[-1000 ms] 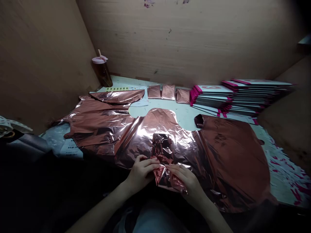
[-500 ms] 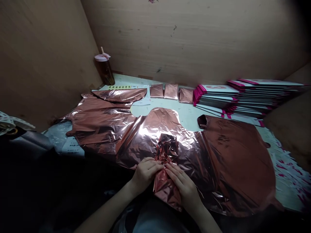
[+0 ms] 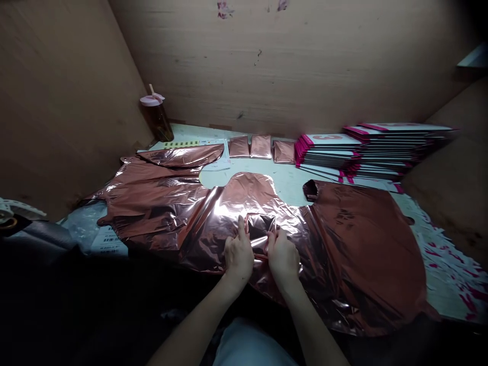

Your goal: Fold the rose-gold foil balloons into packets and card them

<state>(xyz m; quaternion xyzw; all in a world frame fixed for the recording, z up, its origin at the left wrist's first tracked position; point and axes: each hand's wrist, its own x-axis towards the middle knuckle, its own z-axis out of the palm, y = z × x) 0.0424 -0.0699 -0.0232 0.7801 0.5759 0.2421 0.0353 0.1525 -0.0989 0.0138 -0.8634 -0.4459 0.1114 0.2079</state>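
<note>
Several flat, uninflated copper-coloured foil balloons (image 3: 373, 254) lie spread in a layer across the tabletop. In front of me, on top of them, is a folded foil balloon (image 3: 261, 224), doubled into a small shiny rectangle. My left hand (image 3: 239, 256) grips its left edge, with the index finger stretched forward and the other fingers curled. At the right edge, my right hand (image 3: 284, 256) is closed on the foil, thumb and fingers pinching it. The hands partly hide the near part of the folded piece.
Three small folded foil packets (image 3: 261, 146) stand along the back wall. To their right are stacked white cards (image 3: 328, 147) with pink edges. A lidded cup with a straw (image 3: 157, 119) occupies the back left corner. Paper shreds (image 3: 446, 259) lie at right, a clear plastic bag (image 3: 86, 226) at left.
The long strip of foil between my hands has been folded over into a shorter rectangle. Both hands have turned to point forward and now hold its two sides. The view has shifted slightly.
</note>
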